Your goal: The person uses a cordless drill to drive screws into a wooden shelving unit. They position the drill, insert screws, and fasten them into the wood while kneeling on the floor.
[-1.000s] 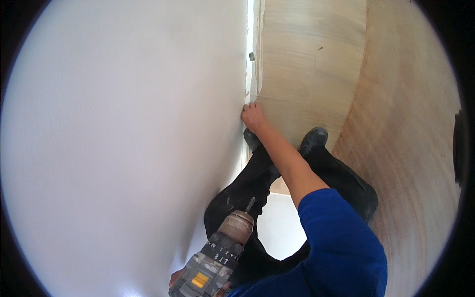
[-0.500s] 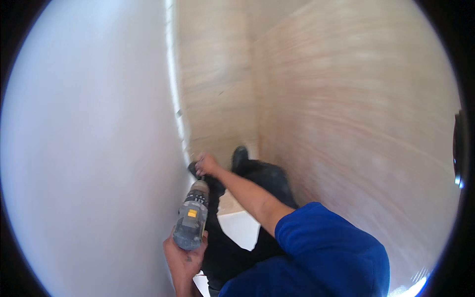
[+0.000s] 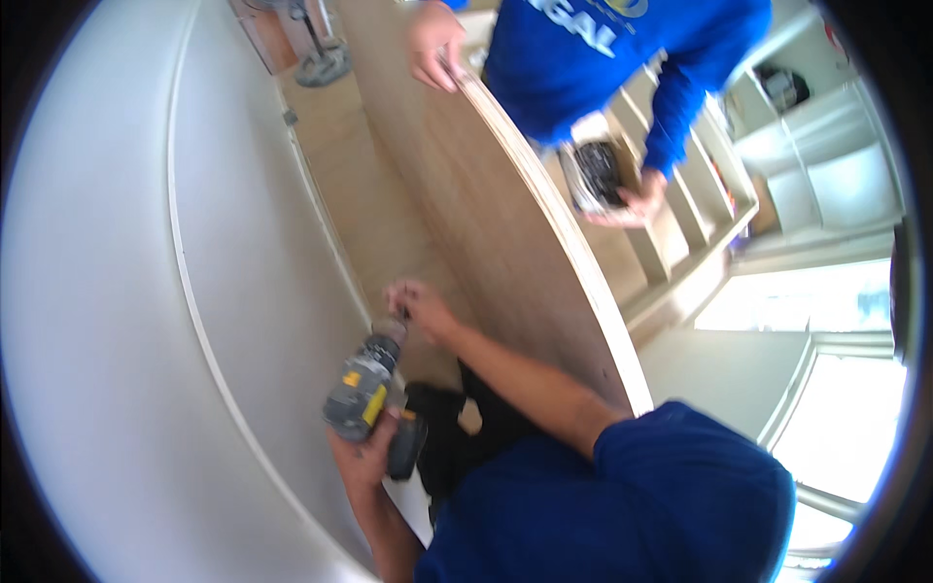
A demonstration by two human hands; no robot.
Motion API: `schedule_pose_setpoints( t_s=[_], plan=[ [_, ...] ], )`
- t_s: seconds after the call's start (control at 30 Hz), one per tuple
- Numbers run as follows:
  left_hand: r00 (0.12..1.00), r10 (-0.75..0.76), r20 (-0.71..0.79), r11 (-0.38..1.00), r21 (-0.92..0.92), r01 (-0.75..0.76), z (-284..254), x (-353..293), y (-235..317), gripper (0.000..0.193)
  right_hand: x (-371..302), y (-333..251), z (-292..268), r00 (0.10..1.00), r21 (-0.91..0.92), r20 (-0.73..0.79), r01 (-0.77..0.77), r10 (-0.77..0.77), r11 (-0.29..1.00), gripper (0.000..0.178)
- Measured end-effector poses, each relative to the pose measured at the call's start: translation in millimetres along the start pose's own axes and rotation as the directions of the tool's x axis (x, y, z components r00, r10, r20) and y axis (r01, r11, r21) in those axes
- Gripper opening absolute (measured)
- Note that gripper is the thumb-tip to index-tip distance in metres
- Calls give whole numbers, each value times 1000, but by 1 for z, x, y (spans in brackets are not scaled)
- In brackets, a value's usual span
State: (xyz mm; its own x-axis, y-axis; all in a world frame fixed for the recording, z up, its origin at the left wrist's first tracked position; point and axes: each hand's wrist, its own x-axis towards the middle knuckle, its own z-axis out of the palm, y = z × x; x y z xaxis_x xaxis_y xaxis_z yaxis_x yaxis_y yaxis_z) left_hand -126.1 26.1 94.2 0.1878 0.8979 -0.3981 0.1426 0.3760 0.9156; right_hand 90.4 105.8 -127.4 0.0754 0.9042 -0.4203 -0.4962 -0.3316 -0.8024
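Observation:
My left hand (image 3: 362, 455) is wrapped around the handle of a grey and yellow cordless drill (image 3: 362, 391), its black battery beside my wrist. The drill's chuck points away from me, between the white wall and a plywood panel (image 3: 505, 243). Just past the chuck, my right hand (image 3: 424, 307) has its fingers pinched together at the tip of the bit. Blur hides whatever small thing may be between those fingers.
Across the panel a co-worker in a blue top rests one hand (image 3: 435, 47) on its edge. The other hand holds an open box of black screws (image 3: 600, 173). White wall (image 3: 107, 291) stands close on my left; wooden shelving (image 3: 695, 209) is behind the co-worker.
My view has swung up and to the right, bringing the panel's edge, the co-worker and windows into sight. The drill leans more to the right; my right hand stays by its tip.

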Motion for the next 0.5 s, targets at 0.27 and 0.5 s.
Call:
schedule_pose_setpoints(
  t_s=[0.27,0.5],
  plan=[
    [918,152,367,920,-391,4,14,0,48,55,-185,-196,41,979,723,17,129,-205,678,17],
    [722,98,685,965,-244,101,5,61,53,58,-222,-180,46,921,684,-310,388,-234,618,11]
  ],
)
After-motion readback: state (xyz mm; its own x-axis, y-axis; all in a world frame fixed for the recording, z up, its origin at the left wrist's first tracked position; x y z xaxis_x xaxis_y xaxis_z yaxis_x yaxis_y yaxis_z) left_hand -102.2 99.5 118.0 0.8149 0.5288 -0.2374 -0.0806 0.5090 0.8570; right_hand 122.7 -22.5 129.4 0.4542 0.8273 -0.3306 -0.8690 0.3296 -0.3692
